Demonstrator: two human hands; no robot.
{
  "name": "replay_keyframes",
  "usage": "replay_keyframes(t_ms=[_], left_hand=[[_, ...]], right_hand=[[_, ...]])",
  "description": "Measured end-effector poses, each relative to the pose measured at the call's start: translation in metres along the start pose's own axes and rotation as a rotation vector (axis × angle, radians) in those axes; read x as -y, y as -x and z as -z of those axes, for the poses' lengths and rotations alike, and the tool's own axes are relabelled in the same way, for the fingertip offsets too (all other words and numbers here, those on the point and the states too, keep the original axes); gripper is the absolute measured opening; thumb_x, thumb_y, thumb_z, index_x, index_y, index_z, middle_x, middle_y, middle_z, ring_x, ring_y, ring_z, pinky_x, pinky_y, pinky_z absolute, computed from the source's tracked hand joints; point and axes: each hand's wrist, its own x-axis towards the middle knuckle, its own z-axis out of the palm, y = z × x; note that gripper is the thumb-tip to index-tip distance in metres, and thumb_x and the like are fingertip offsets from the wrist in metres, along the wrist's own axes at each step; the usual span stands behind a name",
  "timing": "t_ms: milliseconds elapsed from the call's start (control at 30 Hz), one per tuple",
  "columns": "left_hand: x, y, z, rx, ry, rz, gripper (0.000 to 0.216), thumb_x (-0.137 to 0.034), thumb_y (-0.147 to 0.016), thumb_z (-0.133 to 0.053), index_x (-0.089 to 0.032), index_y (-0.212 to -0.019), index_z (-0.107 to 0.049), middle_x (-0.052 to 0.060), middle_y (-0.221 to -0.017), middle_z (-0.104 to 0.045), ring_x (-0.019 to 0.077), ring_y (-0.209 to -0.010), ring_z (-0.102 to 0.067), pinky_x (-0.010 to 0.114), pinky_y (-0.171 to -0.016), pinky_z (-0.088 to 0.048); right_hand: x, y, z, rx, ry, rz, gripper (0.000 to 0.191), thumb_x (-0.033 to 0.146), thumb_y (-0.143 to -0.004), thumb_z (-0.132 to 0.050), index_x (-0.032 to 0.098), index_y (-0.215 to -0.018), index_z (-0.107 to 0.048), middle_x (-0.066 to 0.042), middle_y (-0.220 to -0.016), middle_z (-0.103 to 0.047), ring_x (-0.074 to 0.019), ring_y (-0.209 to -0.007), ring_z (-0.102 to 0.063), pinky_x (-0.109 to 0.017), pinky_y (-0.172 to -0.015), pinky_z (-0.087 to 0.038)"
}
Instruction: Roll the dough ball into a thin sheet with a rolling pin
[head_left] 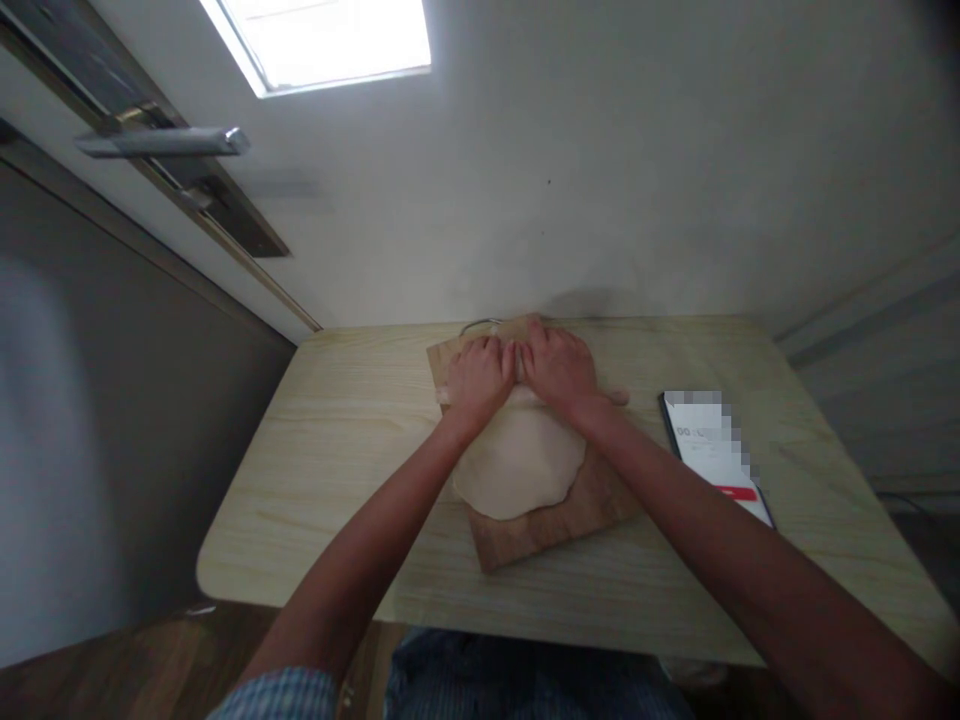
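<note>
A flat, rounded sheet of dough (521, 465) lies on a wooden cutting board (525, 537), spreading slightly past its left edge. Across the dough's far part runs a rolling pin (616, 397), mostly covered by my hands; its right end shows beyond my right wrist. My left hand (480, 375) rests over the pin's left part with fingers curled onto it. Close beside it, thumbs nearly touching, my right hand (556, 362) grips the pin's middle to right part. The undersides of my fingers are hidden.
The board lies on a light wooden table (322, 440). To the right of my right forearm is a phone (705, 450) with a lit screen. A pale door stands behind the table, its metal handle (165, 142) at upper left.
</note>
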Motion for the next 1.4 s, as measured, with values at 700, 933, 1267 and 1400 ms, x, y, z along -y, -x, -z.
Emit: replay_keyframes(t_ms=[700,933,1267,1400], left_hand=[[0.013,-0.022,-0.015,-0.046,0.044,-0.009,0.044,-0.032,-0.089,-0.019,-0.012,-0.085,-0.058,0.011,-0.089,-0.06,0.0196,-0.087,-0.054,0.029,-0.076,-0.039],[0.011,0.014,-0.005,0.001,-0.033,0.094,0.036,-0.036,-0.086,-0.026,-0.016,-0.099,-0.054,0.01,-0.112,-0.053,0.0222,-0.103,-0.047,0.034,-0.082,-0.037],[0.006,0.066,0.002,-0.11,-0.094,0.041,0.04,-0.034,-0.087,-0.024,-0.018,-0.115,-0.047,0.008,-0.125,-0.046,0.0238,-0.118,-0.035,0.04,-0.094,-0.027],[0.005,0.058,0.0,-0.118,-0.097,0.049,0.04,-0.034,-0.088,-0.022,-0.018,-0.111,-0.051,0.008,-0.121,-0.049,0.0236,-0.114,-0.039,0.039,-0.093,-0.028]], right_hand=[[0.003,-0.002,0.007,-0.057,0.064,0.08,0.034,0.024,-0.086,-0.025,0.014,-0.089,-0.057,-0.011,-0.086,-0.061,-0.0202,-0.078,-0.054,-0.03,-0.066,-0.033],[0.01,0.036,0.006,-0.123,0.059,0.086,0.033,0.026,-0.085,-0.03,0.015,-0.084,-0.062,-0.008,-0.082,-0.064,-0.0185,-0.08,-0.052,-0.044,-0.095,-0.015],[0.01,0.08,-0.001,-0.212,0.005,-0.016,0.038,0.036,-0.083,-0.034,0.017,-0.109,-0.055,-0.01,-0.119,-0.051,-0.0267,-0.111,-0.036,-0.053,-0.096,-0.008],[0.009,0.067,-0.006,-0.173,-0.016,-0.028,0.04,0.034,-0.084,-0.032,0.016,-0.114,-0.051,-0.01,-0.12,-0.051,-0.0258,-0.111,-0.038,-0.051,-0.096,-0.011]])
